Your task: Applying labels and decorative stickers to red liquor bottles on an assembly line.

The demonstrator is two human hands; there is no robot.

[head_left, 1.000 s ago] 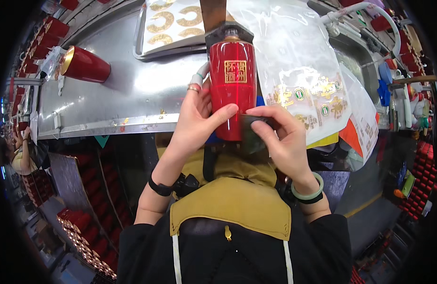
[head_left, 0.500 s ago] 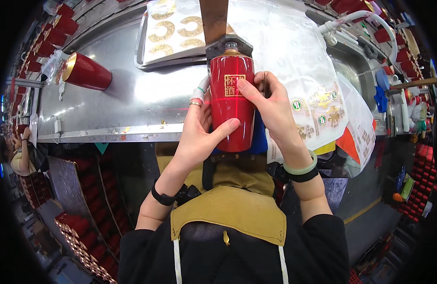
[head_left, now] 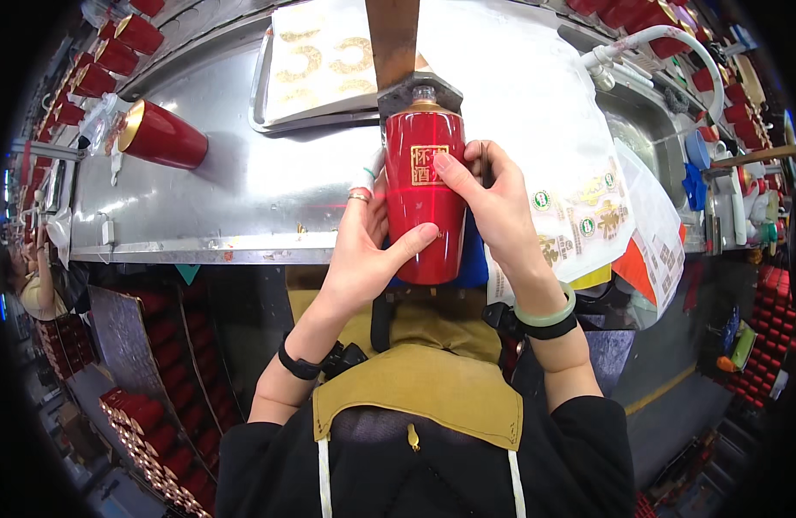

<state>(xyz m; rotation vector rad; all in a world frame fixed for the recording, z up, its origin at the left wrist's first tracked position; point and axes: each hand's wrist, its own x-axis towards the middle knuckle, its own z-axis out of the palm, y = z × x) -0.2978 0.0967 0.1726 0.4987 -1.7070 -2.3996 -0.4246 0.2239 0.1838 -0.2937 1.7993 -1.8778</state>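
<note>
Between my two hands lies a glossy red bottle (head_left: 425, 207) with a gold shoulder, a clear neck and a square gold emblem on its front. Its neck points away from me, against a dark metal bracket (head_left: 441, 84) below a brown upright bar. My left hand (head_left: 368, 237) wraps the left side, thumb across the lower front, with a ring and a covered fingertip. On the right side, my right hand (head_left: 493, 190) grips the bottle with its thumb on the emblem's edge. Thin red light lines cross the bottle's front. Its underside is hidden.
A metal tray (head_left: 261, 116) holds sheets with gold arc-shaped decals (head_left: 301, 63). Another red bottle (head_left: 169, 135) lies at left on the steel worktop (head_left: 191, 203). Translucent printed sheets (head_left: 579, 203) cover the right side, near a white curved tap (head_left: 665, 33). A person (head_left: 44, 289) is at far left.
The whole scene sits slightly lower in the picture. My hands keep the same hold on the bottle, and its position against the bracket looks nearly unchanged.
</note>
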